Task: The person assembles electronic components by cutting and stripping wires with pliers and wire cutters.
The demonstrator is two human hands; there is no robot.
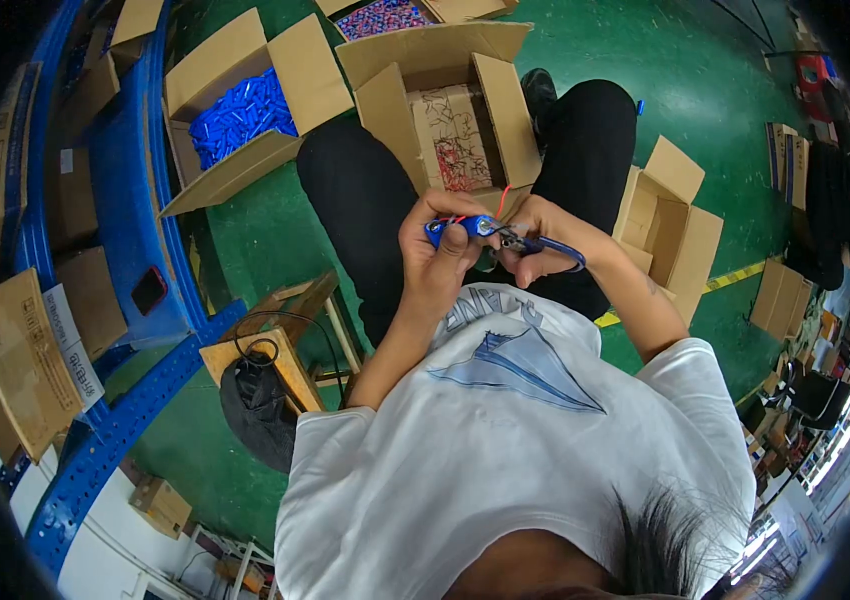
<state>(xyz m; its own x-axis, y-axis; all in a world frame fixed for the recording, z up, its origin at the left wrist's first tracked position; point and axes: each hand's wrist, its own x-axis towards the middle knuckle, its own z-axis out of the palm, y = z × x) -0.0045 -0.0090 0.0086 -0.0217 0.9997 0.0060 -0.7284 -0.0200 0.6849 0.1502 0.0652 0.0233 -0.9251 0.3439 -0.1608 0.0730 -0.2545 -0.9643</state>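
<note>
Above my lap, my left hand [437, 255] is closed around a blue cylindrical battery pack [477, 228] with red and black wires. Its round end points right, toward my other hand. My right hand [537, 232] grips a pair of cutting pliers with blue handles [567, 250], the jaws close to the wires at the pack's end. A red wire [503, 200] sticks up between the two hands. Beyond them, between my knees, stands an open cardboard box [382, 110] with red and dark wire scraps [457, 165] on its bottom. My fingers partly hide the pack and the jaws.
Front left, a carton holds many blue cylinders [245, 118]. A further carton holds small red and blue pieces [382, 18]. Another open carton [660, 225] stands by my right knee. At my left are a blue metal rack [130, 200] with a phone [149, 290] and a wooden stool [280, 345].
</note>
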